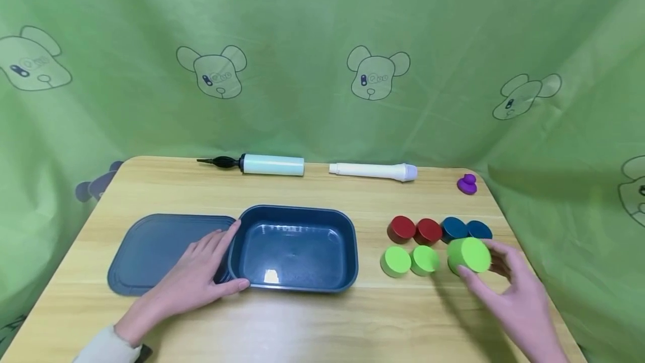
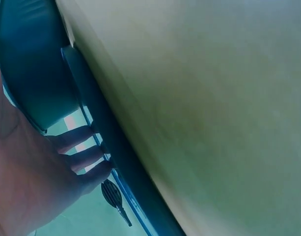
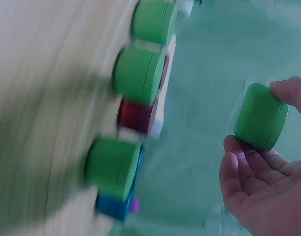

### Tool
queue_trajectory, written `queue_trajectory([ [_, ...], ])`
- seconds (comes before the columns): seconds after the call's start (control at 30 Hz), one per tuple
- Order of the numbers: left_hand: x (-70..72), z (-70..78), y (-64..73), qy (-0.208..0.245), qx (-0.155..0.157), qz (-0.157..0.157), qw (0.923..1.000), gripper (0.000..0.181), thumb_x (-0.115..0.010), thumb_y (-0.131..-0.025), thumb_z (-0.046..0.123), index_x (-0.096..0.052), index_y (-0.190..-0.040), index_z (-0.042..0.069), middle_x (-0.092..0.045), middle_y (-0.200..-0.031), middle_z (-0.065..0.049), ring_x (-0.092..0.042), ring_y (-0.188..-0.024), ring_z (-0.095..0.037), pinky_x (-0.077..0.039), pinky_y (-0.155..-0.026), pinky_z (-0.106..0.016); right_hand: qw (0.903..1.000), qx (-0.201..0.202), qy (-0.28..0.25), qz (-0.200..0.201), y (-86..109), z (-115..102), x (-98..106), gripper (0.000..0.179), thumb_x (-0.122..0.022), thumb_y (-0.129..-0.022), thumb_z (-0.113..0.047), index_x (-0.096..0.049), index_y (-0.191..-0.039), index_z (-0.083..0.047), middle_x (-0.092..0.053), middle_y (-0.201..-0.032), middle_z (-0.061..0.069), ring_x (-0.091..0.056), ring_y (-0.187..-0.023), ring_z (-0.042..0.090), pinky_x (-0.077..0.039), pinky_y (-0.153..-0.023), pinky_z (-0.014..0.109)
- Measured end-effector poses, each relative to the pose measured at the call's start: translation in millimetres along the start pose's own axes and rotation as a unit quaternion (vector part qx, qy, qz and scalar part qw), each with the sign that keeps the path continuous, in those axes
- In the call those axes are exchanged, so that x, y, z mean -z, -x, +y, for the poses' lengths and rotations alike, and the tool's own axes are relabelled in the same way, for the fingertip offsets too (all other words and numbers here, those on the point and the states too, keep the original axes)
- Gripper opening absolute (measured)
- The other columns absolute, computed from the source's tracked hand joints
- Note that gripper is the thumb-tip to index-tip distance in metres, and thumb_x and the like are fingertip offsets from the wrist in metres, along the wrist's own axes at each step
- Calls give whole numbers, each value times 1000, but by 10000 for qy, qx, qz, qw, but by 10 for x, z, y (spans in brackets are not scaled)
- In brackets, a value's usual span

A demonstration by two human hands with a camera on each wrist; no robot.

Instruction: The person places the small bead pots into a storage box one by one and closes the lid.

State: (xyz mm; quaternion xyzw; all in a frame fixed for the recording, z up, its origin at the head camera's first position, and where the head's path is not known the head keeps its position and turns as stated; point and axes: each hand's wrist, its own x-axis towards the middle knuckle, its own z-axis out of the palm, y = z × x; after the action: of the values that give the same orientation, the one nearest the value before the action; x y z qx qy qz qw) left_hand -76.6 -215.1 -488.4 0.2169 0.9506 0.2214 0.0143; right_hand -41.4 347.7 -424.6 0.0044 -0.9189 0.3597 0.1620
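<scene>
On the right, my right hand (image 1: 521, 296) pinches a short green cylinder (image 1: 475, 255) between thumb and fingers. The right wrist view shows this green cylinder (image 3: 260, 117) raised off the table, a thin seam round it. Three more green cylinders (image 3: 111, 164) stand on the tabletop there; in the head view the held one overlaps the nearest. My left hand (image 1: 194, 276) rests against the left end of a dark blue rectangular box (image 1: 292, 290), thumb at its front corner, fingers extended. In the left wrist view, its fingertips touch the edge of the flat blue lid (image 2: 125, 160).
Two red cylinders (image 1: 401, 229) and two blue cylinders (image 1: 454, 229) form a row behind the green ones (image 1: 395, 262). Along the back edge lie a hand pump (image 1: 272, 164), a white microphone-shaped stick (image 1: 370, 171) and a purple duck (image 1: 467, 185). A green curtain (image 1: 302, 71) surrounds the table.
</scene>
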Motion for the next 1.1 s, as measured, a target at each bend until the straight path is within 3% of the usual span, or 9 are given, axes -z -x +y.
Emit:
queue_trajectory([
  [0.2, -28, 24, -5, -89, 40, 60, 9999, 113, -66, -98, 73, -5, -178, 22, -43, -166, -25, -42, -152, -46, -34, -116, -74, 9973, 315, -333, -574, -64, -295, -368, 62, -92, -92, -17, -61, -146, -11, -68, -133, 4, -63, -111, 0, -47, -92, 9],
  [0.4, -16, 50, -19, -104, 66, -21, 9999, 113, -64, -99, 75, -4, -178, 20, -40, -168, -26, -40, -153, -47, -33, -117, -73, 9923, 554, -537, -965, -160, -531, -719, 56, -93, -92, -22, -65, -140, -15, -70, -126, -3, -66, -107, 14, -56, -90, 27],
  [0.57, 20, 69, -15, -30, 129, -103, 9999, 112, -62, -100, 75, -4, -178, 21, -39, -168, -28, -38, -154, -48, -32, -117, -73, 9861, 705, -682, -1344, -274, -701, -983, 56, -95, -89, -24, -67, -137, -15, -70, -114, -3, -64, -99, 17, -60, -84, 38],
  [0.83, 41, 81, -22, -40, 173, -115, 9998, 112, -61, -99, 77, -5, -178, 21, -41, -167, -27, -41, -152, -48, -33, -117, -73, 9706, 635, -1048, -2072, -397, -995, -1367, 57, -95, -88, -26, -67, -136, -16, -68, -93, -4, -66, -85, 19, -57, -73, 34],
  [1.1, 94, 60, -33, 71, 94, -172, 9998, 103, -59, -104, 71, -8, -178, 21, -43, -166, -26, -43, -151, -47, -34, -116, -74, 9661, 702, -1055, -2251, -459, -1219, -1672, 58, -95, -88, -25, -66, -137, -15, -66, -91, -3, -62, -81, 16, -54, -71, 28],
])
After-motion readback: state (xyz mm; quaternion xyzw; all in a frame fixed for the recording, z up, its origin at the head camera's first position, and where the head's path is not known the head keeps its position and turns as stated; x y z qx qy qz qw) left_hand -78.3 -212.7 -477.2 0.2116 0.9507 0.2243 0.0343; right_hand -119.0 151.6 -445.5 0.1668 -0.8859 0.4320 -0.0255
